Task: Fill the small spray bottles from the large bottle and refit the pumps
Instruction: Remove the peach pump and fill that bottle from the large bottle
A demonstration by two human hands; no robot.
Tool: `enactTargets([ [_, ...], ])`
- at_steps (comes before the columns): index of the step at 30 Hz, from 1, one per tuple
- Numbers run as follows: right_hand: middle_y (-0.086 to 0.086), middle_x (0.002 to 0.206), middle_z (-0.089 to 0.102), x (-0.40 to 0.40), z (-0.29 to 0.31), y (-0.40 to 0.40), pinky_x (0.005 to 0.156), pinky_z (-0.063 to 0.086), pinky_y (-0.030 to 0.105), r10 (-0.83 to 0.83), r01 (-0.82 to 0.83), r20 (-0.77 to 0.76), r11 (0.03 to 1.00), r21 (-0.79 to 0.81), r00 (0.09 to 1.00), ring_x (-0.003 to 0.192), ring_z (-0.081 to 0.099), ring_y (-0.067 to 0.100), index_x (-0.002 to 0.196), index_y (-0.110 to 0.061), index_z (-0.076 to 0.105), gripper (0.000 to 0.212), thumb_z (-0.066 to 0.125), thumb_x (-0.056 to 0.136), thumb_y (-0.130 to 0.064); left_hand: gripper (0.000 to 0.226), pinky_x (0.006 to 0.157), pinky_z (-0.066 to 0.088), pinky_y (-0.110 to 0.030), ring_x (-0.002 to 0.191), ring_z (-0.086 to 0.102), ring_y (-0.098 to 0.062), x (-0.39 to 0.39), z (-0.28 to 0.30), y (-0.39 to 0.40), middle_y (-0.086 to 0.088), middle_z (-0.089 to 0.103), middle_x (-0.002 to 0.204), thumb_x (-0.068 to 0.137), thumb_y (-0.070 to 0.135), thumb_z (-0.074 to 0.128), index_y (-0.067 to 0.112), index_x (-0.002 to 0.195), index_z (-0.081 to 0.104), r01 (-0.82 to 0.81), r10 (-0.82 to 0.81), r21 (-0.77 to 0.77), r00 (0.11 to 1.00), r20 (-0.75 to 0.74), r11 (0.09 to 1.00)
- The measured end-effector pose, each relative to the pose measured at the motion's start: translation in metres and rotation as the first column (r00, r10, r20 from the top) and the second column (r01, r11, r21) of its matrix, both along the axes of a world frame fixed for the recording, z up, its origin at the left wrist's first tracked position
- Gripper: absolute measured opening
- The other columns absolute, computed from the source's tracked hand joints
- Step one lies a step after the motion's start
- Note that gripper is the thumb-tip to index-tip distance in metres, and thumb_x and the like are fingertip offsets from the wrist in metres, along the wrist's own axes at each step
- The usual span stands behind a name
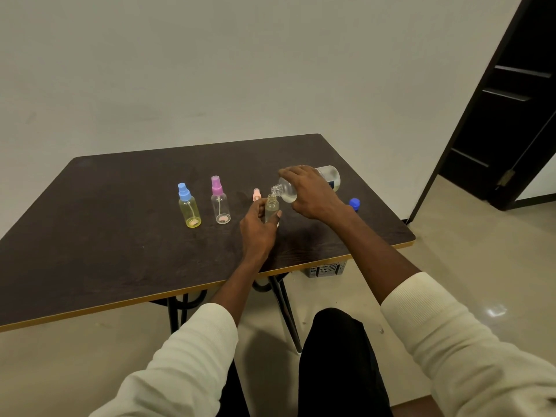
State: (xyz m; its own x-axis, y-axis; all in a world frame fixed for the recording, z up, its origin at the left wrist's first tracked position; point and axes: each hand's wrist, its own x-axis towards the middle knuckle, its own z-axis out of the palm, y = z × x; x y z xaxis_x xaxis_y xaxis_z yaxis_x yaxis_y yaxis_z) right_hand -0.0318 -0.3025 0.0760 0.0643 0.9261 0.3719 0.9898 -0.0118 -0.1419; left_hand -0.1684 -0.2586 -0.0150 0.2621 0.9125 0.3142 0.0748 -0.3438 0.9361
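Two hands were at work over the dark table [120,236]. The left hand [258,230] gripped an uncapped small bottle [271,207] upright on the tabletop. The right hand [310,194] clasped the large bottle [329,177], tipped with its mouth directly above the small neck. Yellow bottle [189,210] and clear bottle [221,207], pumps fitted, stood left; a pink pump [256,194] and blue cap [354,203] lay nearby.

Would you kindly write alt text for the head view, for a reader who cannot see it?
The right hand tips a large clear bottle over a small open bottle that the left hand holds on a dark table. Two capped spray bottles, blue-topped and purple-topped, stand to the left.
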Motion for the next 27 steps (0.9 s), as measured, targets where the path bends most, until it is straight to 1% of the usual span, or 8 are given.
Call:
enactTargets([
  [2, 0.007, 0.145, 0.047, 0.0001, -0.0002, 0.0001, 0.114, 0.025, 0.04, 0.004, -0.004, 0.002, 1.0, 0.007, 1.0, 0.135, 0.039, 0.026, 0.142, -0.014, 0.044, 0.074, 0.074, 0.075, -0.005, 0.039, 0.093, 0.056, -0.033, 0.102, 0.066, -0.009, -0.0002, 0.0003, 0.0, 0.007, 0.068, 0.109, 0.088, 0.017, 0.074, 0.017, 0.125, 0.061, 0.001, -0.001, -0.003, 1.0, 0.008, 1.0],
  [6, 0.007, 0.144, 0.048, 0.0005, -0.0006, 0.0005, 0.114, 0.026, 0.04, 0.002, -0.003, 0.01, 1.0, 0.009, 1.0, 0.135, 0.039, 0.026, 0.142, -0.013, 0.044, 0.074, 0.074, 0.075, -0.005, 0.04, 0.094, 0.056, -0.036, 0.104, 0.066, -0.01, 0.0004, 0.0001, 0.0009, 0.002, 0.07, 0.113, 0.089, 0.018, 0.073, 0.016, 0.126, 0.061, -0.002, 0.002, -0.005, 1.0, 0.007, 1.0],
  [12, 0.007, 0.145, 0.047, 0.0003, -0.0005, 0.0012, 0.114, 0.025, 0.04, 0.001, -0.001, 0.006, 1.0, 0.003, 1.0, 0.135, 0.038, 0.026, 0.143, -0.014, 0.043, 0.075, 0.074, 0.075, -0.006, 0.04, 0.095, 0.056, -0.037, 0.106, 0.066, -0.011, -0.0002, -0.0012, 0.0017, 0.002, 0.07, 0.114, 0.09, 0.02, 0.073, 0.019, 0.128, 0.06, -0.004, 0.004, 0.002, 1.0, -0.012, 1.0],
  [15, 0.007, 0.145, 0.047, 0.0008, -0.0002, 0.001, 0.114, 0.025, 0.04, 0.001, -0.001, 0.005, 1.0, 0.003, 1.0, 0.135, 0.039, 0.027, 0.143, -0.014, 0.043, 0.075, 0.074, 0.075, -0.006, 0.039, 0.093, 0.056, -0.036, 0.103, 0.066, -0.01, -0.0003, -0.0009, 0.0017, 0.007, 0.068, 0.109, 0.089, 0.019, 0.073, 0.02, 0.126, 0.06, -0.003, 0.003, 0.005, 1.0, -0.012, 1.0],
  [18, 0.007, 0.145, 0.047, 0.0012, -0.0009, 0.0013, 0.114, 0.026, 0.041, 0.0, 0.0, -0.001, 1.0, 0.001, 1.0, 0.135, 0.039, 0.026, 0.143, -0.014, 0.043, 0.076, 0.075, 0.074, -0.005, 0.04, 0.093, 0.056, -0.035, 0.103, 0.066, -0.01, 0.0, -0.0007, 0.0012, 0.009, 0.067, 0.108, 0.089, 0.018, 0.073, 0.019, 0.126, 0.06, -0.005, 0.005, 0.012, 1.0, -0.018, 1.0],
  [27, 0.007, 0.146, 0.046, 0.0009, -0.0009, 0.001, 0.115, 0.024, 0.039, -0.002, 0.002, 0.005, 1.0, -0.001, 1.0, 0.136, 0.037, 0.025, 0.144, -0.014, 0.042, 0.075, 0.074, 0.076, -0.007, 0.04, 0.094, 0.056, -0.037, 0.103, 0.066, -0.01, 0.0006, -0.0008, 0.0019, 0.005, 0.069, 0.11, 0.089, 0.017, 0.074, 0.019, 0.126, 0.061, -0.009, 0.009, -0.007, 1.0, -0.01, 1.0],
])
